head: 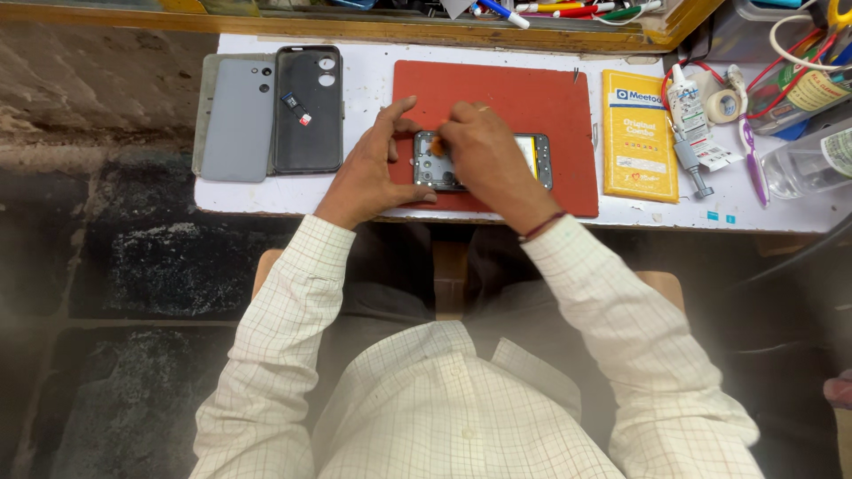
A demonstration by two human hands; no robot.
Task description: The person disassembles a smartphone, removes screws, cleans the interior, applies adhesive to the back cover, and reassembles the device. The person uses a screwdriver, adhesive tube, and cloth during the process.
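Observation:
An opened phone (pixel 532 160) with its back off lies on a red mat (pixel 532 98) on the white table. My left hand (pixel 368 168) rests at the phone's left end, fingers spread, thumb and forefinger steadying it. My right hand (pixel 484 155) lies over the phone's middle, its fingertips pinched on a small orange tool (pixel 438 147) pressed onto the phone's camera end. The phone's middle is hidden under this hand.
At the left lie a grey phone back cover (pixel 238 120) and a black phone case (pixel 307 111) with a small part on it. Right of the mat are a yellow packet (pixel 639 137), a glue tube (pixel 688 120), a tape roll (pixel 723 106), a purple toothbrush (pixel 753 155) and a clear bottle (pixel 808 164).

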